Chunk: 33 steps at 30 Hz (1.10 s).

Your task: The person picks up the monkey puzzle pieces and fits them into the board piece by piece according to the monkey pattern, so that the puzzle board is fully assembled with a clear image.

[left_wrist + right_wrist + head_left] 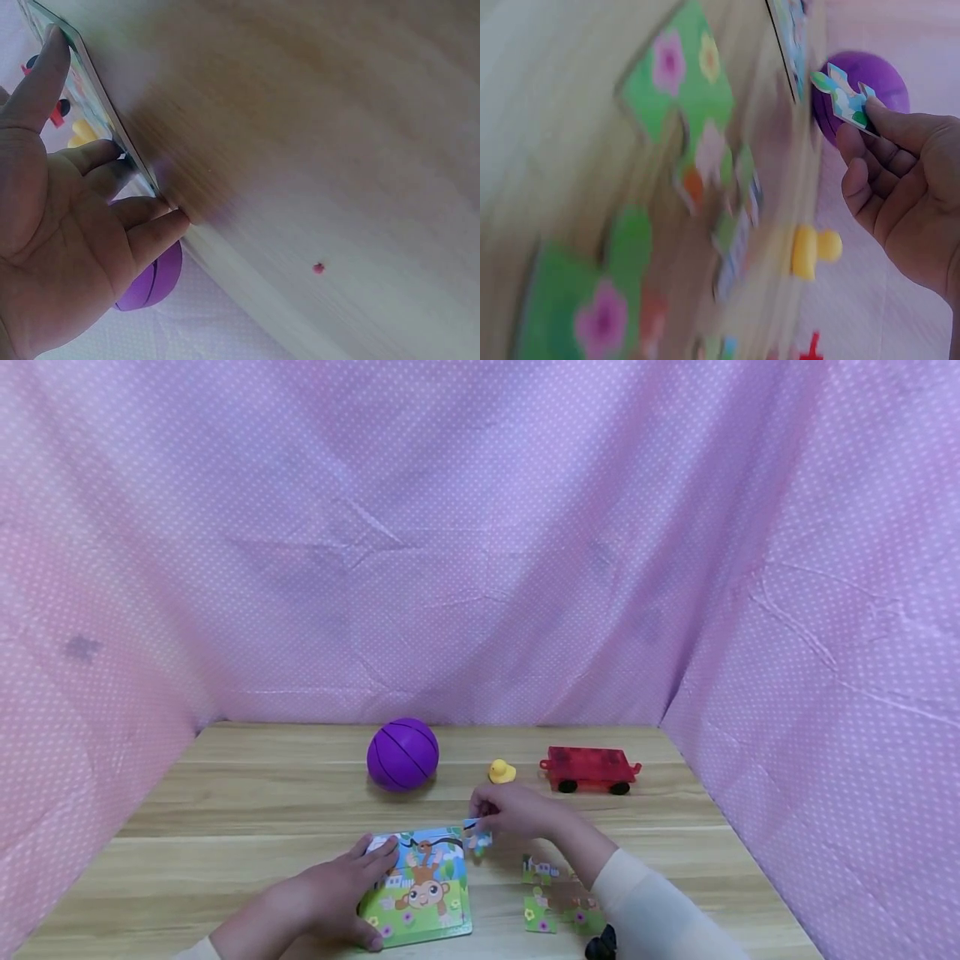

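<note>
A monkey jigsaw puzzle [423,893] lies flat on the wooden table. My left hand [341,887] rests at its left edge, thumb near the front corner and fingers spread along the border. In the left wrist view the fingers [154,225] reach along the board's edge. Between thumb and fingers, my right hand [517,812] pinches a blue-and-green puzzle piece [844,97], held by the puzzle's upper right corner. Loose pieces lie to the right: a fence piece [537,870], a green flower piece [538,914] and another flower piece [585,917] beside the right sleeve.
Toward the back of the table stand a purple ball [402,755], a small yellow duck [501,771] and a red toy wagon [590,768] with black wheels. A black object [601,943] sits at the front, near the right forearm. Pink dotted cloth [450,568] surrounds the table.
</note>
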{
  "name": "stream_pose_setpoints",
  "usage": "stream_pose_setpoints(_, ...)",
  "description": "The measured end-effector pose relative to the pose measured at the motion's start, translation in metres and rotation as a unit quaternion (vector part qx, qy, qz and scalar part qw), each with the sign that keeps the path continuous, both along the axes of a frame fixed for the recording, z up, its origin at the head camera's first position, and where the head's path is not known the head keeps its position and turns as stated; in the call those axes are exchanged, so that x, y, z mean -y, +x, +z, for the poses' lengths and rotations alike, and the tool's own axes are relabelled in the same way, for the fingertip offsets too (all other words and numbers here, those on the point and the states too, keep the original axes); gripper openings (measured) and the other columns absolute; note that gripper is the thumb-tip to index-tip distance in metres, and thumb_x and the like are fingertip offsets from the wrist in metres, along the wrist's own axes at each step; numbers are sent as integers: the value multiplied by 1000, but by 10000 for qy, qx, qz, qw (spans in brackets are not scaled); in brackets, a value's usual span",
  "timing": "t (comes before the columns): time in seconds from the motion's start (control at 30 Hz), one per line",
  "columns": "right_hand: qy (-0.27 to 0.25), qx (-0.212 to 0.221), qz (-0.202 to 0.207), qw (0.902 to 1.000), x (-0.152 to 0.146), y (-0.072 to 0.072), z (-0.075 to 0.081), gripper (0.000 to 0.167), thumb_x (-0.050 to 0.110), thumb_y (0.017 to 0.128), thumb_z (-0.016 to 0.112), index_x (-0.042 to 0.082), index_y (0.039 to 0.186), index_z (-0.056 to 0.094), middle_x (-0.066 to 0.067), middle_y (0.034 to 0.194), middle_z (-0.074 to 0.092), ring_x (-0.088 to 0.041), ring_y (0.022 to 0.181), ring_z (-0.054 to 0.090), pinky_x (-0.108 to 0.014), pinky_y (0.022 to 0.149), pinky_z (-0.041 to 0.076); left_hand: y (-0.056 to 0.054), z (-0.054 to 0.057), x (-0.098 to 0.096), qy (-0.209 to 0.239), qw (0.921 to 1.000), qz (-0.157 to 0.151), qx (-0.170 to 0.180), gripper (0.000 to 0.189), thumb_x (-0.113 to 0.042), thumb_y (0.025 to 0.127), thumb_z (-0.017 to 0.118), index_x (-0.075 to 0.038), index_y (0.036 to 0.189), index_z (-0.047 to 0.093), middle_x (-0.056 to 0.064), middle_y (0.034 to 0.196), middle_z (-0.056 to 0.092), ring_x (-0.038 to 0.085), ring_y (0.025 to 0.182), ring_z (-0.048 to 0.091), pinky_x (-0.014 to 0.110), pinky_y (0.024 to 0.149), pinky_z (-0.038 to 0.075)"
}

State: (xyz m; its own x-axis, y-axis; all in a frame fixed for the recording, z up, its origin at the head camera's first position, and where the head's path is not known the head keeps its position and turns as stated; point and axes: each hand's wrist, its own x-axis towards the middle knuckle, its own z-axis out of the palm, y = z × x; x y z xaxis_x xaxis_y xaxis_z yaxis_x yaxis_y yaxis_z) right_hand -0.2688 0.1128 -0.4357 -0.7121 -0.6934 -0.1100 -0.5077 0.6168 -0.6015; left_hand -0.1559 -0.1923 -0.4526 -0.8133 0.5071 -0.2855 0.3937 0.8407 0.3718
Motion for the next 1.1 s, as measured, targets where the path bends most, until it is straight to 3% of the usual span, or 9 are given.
stream_pose_setpoints(0.1, -89, 198, 149, 9997, 15, 1, -6, 4, 21, 92, 69, 20, 95, 65, 12, 84, 63, -2, 75, 57, -20, 69, 50, 0, 1, 0, -8, 10000, 19, 18, 111, -67, 65, 75, -16, 154, 34, 5, 163, 25, 47, 147, 16, 67, 103, 37)
stream_pose_setpoints(0.2, 147, 99, 221, 9996, 27, 2, -14, 5, 22, 93, 68, 20, 96, 65, 13, 84, 60, -1, 76, 54, -19, 69, 49, 0, 1, -1, -25, 10000, 41, 48, 111, -67, 65, 75, -16, 154, 34, 5, 163, 25, 47, 147, 16, 67, 104, 37)
stream_pose_setpoints(0.53, 1209, -1088, 162, 9865, 48, 11, -29, 7, 32, 94, 67, 25, 95, 66, 14, 90, 54, 0, 77, 51, -18, 71, 48, 0, 3, -1, -25, 9999, 88, 104, 111, -66, 64, 76, -16, 154, 34, 5, 163, 24, 47, 147, 15, 68, 103, 37)
stream_pose_setpoints(0.73, 1795, -1616, 406, 9695, 47, 22, -21, 35, 53, 85, 70, 26, 107, 66, 12, 97, 55, -2, 81, 51, -22, 75, 49, 0, 3, -1, -27, 9999, 51, 99, 110, -67, 64, 76, -18, 154, 33, 4, 163, 25, 47, 147, 16, 69, 101, 38)
stream_pose_setpoints(0.87, 2088, -1956, 646, 9560, 48, 29, -16, 48, 58, 81, 72, 25, 115, 66, 10, 103, 57, -4, 90, 54, -25, 82, 51, 0, 4, 0, -13, 10000, 54, 47, 111, -67, 64, 75, -17, 154, 33, 5, 163, 25, 47, 147, 17, 68, 102, 37)
stream_pose_setpoints(1.1, 2062, -1713, 392, 9626, 53, 29, -19, 44, 53, 83, 73, 25, 116, 62, 10, 107, 56, -4, 93, 54, -26, 84, 52, 0, 2, 0, 16, 10000, 26, -10, 111, -67, 64, 75, -17, 154, 34, 6, 162, 26, 48, 147, 17, 68, 103, 37)
